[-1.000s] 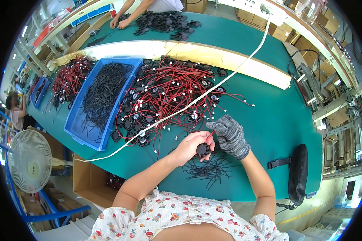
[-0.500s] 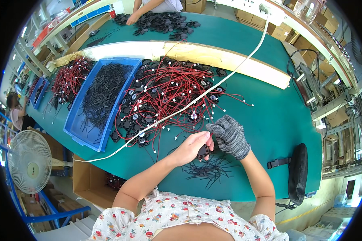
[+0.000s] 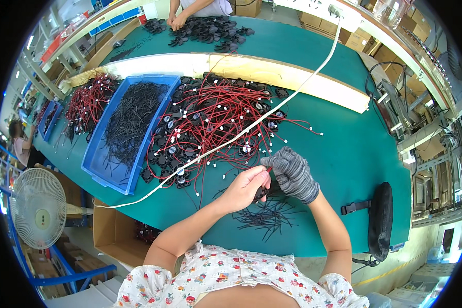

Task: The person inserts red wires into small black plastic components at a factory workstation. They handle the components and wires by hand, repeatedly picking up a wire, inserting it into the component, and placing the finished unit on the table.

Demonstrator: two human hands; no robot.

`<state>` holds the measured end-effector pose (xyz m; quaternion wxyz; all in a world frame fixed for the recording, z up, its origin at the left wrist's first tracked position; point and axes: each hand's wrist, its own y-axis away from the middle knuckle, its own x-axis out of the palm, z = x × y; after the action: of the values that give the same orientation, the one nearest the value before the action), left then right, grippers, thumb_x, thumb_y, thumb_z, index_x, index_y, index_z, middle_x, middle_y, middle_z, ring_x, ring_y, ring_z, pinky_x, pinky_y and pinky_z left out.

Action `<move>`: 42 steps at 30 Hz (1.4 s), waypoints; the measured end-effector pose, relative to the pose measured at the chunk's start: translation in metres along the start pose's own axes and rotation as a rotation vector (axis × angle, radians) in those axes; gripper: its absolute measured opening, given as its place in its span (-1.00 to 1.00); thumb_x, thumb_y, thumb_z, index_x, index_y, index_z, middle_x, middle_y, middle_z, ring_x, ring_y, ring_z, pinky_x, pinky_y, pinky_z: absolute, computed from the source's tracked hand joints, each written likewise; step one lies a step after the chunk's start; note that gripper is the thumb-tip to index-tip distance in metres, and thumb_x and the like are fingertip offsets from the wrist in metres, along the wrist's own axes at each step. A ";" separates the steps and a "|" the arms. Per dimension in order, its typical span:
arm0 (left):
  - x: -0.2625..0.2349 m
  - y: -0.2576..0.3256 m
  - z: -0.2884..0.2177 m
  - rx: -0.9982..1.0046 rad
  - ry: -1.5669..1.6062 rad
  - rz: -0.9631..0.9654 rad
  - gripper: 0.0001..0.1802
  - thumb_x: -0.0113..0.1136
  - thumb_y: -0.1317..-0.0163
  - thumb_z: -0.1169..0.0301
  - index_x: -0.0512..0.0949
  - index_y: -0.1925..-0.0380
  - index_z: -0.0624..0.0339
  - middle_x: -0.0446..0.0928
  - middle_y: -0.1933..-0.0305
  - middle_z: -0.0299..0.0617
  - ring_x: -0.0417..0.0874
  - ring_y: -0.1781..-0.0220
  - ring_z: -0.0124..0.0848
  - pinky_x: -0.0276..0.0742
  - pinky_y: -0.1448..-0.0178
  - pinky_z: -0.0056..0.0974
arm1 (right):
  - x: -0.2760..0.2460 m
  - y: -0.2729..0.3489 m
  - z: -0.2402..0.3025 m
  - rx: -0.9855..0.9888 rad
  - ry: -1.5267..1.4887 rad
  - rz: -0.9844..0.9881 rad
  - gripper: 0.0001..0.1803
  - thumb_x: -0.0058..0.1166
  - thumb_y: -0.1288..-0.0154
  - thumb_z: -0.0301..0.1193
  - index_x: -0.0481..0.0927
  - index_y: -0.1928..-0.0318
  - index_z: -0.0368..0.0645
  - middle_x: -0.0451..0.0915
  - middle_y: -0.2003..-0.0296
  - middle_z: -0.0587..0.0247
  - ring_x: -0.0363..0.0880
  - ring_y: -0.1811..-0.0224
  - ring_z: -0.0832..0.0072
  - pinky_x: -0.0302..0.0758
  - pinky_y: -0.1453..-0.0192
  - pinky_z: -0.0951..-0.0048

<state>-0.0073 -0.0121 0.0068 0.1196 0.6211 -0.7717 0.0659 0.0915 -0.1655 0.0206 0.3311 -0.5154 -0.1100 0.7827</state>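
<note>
My bare left hand [image 3: 244,190] is closed around a small black fan [image 3: 260,193], which sits mostly hidden under the fingers. Against its thumb and fingertips rests my right hand [image 3: 293,174], in a grey knitted glove, fingers curled in a pinch. A bit of red wire [image 3: 269,169] shows between the two hands; what the gloved fingertips grip is hidden. Just below the hands lies a loose heap of thin black tubes [image 3: 266,218] on the green table [image 3: 344,154]. Beyond them spreads a big pile of black fans with red wires [image 3: 215,110] and white connectors.
Left of the pile stands a blue tray [image 3: 93,163] of black tubes. A white cable [image 3: 200,157] crosses over the pile. A wooden board [image 3: 292,82] edges the table's far side; a co-worker's hands [image 3: 178,21] handle black parts beyond. A black pouch [image 3: 380,220] lies at right.
My left hand has turned slightly and covers more of the fan. The gloved right hand has shifted a little against it. Across the table, the co-worker's two hands have come together.
</note>
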 end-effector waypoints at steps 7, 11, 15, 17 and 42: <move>0.003 -0.001 0.002 0.041 -0.003 -0.027 -0.71 -0.27 -0.38 0.32 0.24 0.52 0.20 0.30 0.44 -0.24 0.42 0.45 -0.53 0.46 0.36 -0.42 | -0.015 -0.002 0.006 0.687 -0.608 0.180 -0.55 -0.18 -0.31 -0.08 0.55 0.35 -0.24 0.53 0.51 0.15 0.48 0.50 0.41 0.42 0.31 0.40; 0.008 0.000 0.004 0.109 -0.126 -0.071 -0.72 -0.24 -0.36 0.36 0.30 0.50 0.25 0.30 0.46 -0.27 0.41 0.44 -0.55 0.44 0.36 -0.43 | -0.002 -0.007 0.016 0.518 -0.438 0.039 -0.51 -0.21 -0.33 -0.11 0.53 0.50 -0.26 0.51 0.63 0.16 0.46 0.56 0.37 0.39 0.38 0.37; 0.001 -0.003 0.002 0.176 -0.227 -0.039 -0.74 -0.19 -0.34 0.39 0.36 0.48 0.31 0.35 0.45 -0.26 0.43 0.38 -0.53 0.42 0.28 -0.40 | -0.006 -0.007 0.014 0.484 -0.370 0.065 -0.55 -0.22 -0.34 -0.15 0.55 0.49 -0.23 0.51 0.63 0.14 0.47 0.57 0.32 0.39 0.39 0.34; -0.005 -0.003 0.000 0.162 -0.277 0.002 -0.74 -0.16 -0.34 0.39 0.39 0.47 0.33 0.39 0.43 -0.25 0.45 0.34 -0.51 0.42 0.22 -0.38 | -0.012 -0.010 0.016 0.433 -0.364 0.111 -0.55 -0.23 -0.34 -0.16 0.56 0.49 -0.22 0.52 0.62 0.15 0.47 0.57 0.32 0.40 0.38 0.35; -0.028 -0.004 -0.014 0.094 -0.131 -0.005 -0.70 -0.07 -0.28 0.32 0.46 0.56 0.25 0.52 0.30 -0.17 0.48 0.18 -0.44 0.35 0.03 -0.33 | -0.026 0.026 0.003 0.257 -0.310 0.448 -0.92 0.11 0.01 -0.48 0.50 0.46 -0.19 0.47 0.50 0.20 0.47 0.39 0.32 0.42 0.21 0.37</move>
<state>0.0031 0.0166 0.0127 0.0397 0.6309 -0.7725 0.0608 0.0851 -0.2008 0.0272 0.1920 -0.3552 0.0573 0.9131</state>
